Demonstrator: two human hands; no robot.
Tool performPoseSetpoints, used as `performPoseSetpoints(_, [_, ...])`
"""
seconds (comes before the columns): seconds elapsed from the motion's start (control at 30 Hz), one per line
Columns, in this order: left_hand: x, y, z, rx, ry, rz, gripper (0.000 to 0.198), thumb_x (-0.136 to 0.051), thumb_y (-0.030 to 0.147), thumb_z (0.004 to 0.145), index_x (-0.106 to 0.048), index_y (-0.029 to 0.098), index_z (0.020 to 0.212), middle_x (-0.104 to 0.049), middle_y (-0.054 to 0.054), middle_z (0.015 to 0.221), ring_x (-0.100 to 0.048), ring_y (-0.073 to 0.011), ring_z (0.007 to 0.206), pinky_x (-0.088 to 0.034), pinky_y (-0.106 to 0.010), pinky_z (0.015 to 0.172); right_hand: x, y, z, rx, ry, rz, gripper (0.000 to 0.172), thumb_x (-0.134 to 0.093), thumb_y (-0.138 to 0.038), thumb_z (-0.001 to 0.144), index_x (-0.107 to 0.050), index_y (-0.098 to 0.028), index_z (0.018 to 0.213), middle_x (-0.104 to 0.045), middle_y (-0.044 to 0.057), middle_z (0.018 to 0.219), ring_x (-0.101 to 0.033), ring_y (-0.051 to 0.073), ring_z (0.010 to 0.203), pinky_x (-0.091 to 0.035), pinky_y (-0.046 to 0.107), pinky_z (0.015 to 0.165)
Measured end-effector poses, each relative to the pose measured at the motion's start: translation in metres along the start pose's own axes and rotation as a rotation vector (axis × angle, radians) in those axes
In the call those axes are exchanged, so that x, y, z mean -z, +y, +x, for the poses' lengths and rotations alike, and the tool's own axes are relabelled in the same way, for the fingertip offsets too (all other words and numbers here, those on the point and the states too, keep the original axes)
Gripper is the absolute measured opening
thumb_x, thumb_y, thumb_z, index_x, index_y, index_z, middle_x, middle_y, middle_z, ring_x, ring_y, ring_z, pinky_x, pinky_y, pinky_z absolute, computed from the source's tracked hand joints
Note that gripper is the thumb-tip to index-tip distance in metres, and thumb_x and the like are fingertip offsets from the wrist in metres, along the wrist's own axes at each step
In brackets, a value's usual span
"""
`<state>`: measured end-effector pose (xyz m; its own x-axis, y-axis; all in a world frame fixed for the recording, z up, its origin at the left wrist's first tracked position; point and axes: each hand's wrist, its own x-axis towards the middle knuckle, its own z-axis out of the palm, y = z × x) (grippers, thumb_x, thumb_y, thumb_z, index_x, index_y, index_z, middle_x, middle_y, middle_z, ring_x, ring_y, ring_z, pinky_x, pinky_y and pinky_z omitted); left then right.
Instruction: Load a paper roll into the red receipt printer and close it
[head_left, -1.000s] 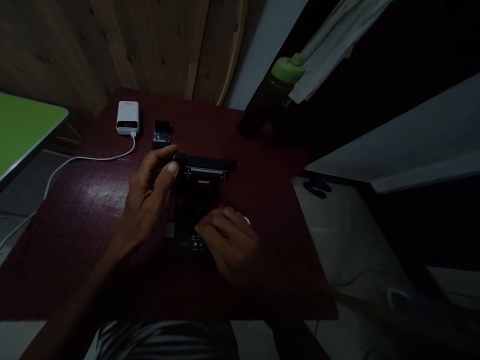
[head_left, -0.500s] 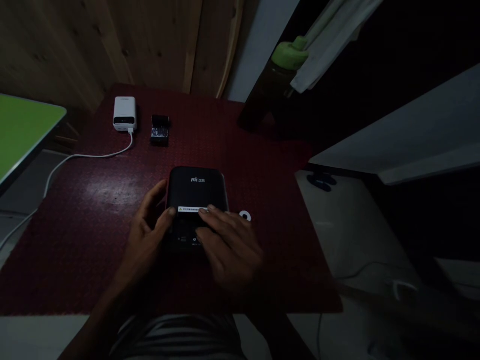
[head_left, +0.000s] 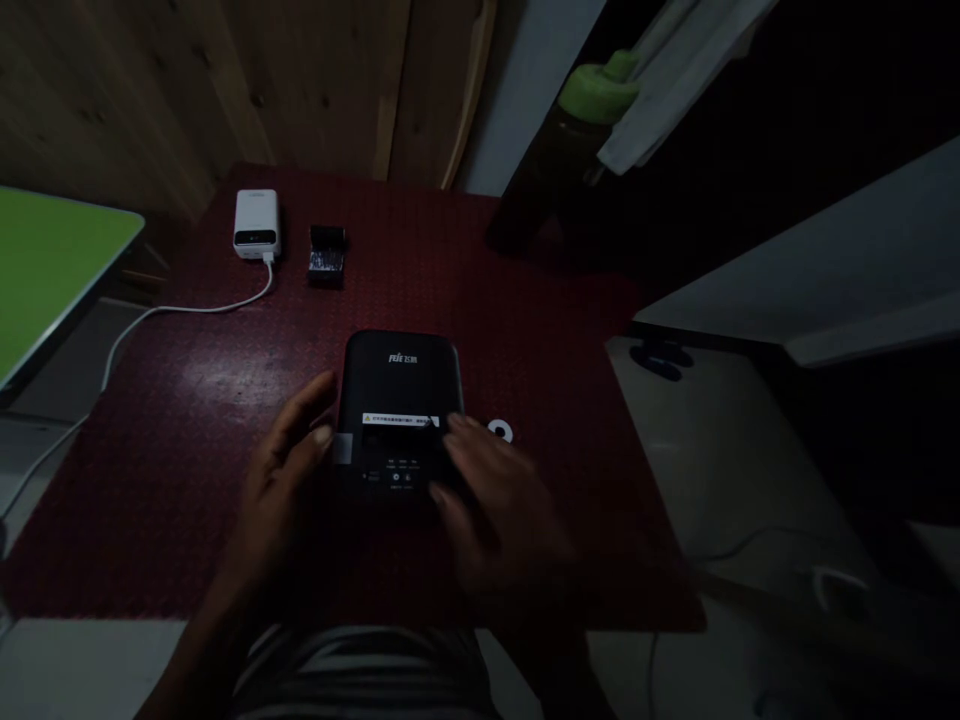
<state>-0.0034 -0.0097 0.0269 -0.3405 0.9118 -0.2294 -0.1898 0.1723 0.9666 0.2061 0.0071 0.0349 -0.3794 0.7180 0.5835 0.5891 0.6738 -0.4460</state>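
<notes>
A black boxy device with a FEIE logo lies on the dark red table, looking like a small printer. Across its top runs a white warning strip, with small buttons below it. My left hand is open at the device's left side, thumb and fingers apart. Near its thumb tip, a pale translucent tab sticks to the device's left edge; whether the thumb touches it I cannot tell. My right hand is open over the device's right side, slightly blurred, with nothing visible in it.
A white power bank with a cable stands at the table's back left, beside a small black roll. Right of the device lies a white ring. A green-capped bottle stands at the back right. A green tabletop borders the left.
My right hand has drawn back to the right, uncovering the warning strip and the buttons. My left thumb has moved off the device's edge, and the pale tab there now shows.
</notes>
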Motion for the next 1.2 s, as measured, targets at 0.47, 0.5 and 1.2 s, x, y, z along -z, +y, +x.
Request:
performPoseSetpoints(0.47, [-0.004,0.004,-0.010,0.072,0.019,0.016,0.059,-0.080,0.040,0.092,-0.074,0.027,0.149,-0.076,-0.012,0.153,-0.074,-0.0373,0.139,-0.067,-0.045,0.104,-0.025,-0.009,-0.058,-0.516,0.113,0.185,0.068,-0.078,-0.035,0.104,-0.052,-0.027,0.166,-0.072,0.018,0.154,-0.074,0.036,0.139,-0.069,0.060,0.110])
performPoseSetpoints(0.5, [-0.005,0.004,-0.011,0.088,0.028,0.011,0.060,-0.080,0.040,0.092,-0.073,0.027,0.150,-0.076,-0.012,0.153,-0.075,-0.0367,0.137,-0.067,-0.044,0.104,-0.024,-0.009,-0.057,-0.502,0.113,0.171,0.067,-0.077,-0.035,0.104,-0.052,-0.027,0.166,-0.072,0.018,0.153,-0.074,0.036,0.139,-0.069,0.060,0.110])
performPoseSetpoints(1.2, [-0.005,-0.003,-0.016,-0.075,0.051,0.170,0.051,-0.072,0.047,0.104,-0.072,0.032,0.152,-0.075,-0.005,0.154,-0.071,-0.0318,0.140,-0.061,-0.041,0.108,0.003,0.006,-0.042,-0.449,0.131,0.077,0.048,-0.070,-0.033,0.109,-0.064,-0.028,0.157,-0.081,0.014,0.142,-0.083,0.032,0.120,-0.075,0.049,0.091])
